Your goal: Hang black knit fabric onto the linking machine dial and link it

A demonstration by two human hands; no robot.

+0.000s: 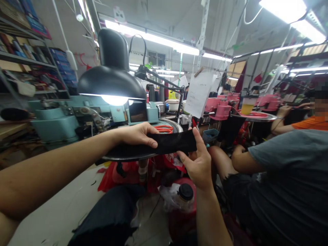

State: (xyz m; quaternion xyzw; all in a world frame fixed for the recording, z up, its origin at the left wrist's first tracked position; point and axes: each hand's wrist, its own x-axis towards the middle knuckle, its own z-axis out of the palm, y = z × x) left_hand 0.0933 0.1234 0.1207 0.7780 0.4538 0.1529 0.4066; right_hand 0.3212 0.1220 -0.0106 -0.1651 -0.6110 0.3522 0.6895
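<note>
I hold the flat black fabric strip (169,142) stretched between my left hand (138,135) and right hand (198,164), both grips closed on it, below the black lamp (112,80).

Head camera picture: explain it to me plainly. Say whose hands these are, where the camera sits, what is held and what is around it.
The camera sits on a person's head and looks forward and down, so the two bare arms coming in from below are that person's own. It is the only view.

Both hands hold one black strip of fabric, stretched flat between them. The left hand presses on its left end; the right hand grips its right end, thumb on top.

The strip lies over the edge of a round dark table, where red scissors rest. Above it hangs a lit black lamp, with a pale blue machine behind.

On the right sits another person in a grey shirt; that arm is not the wearer's. Below, by the knees, stands a black-capped bottle.
</note>
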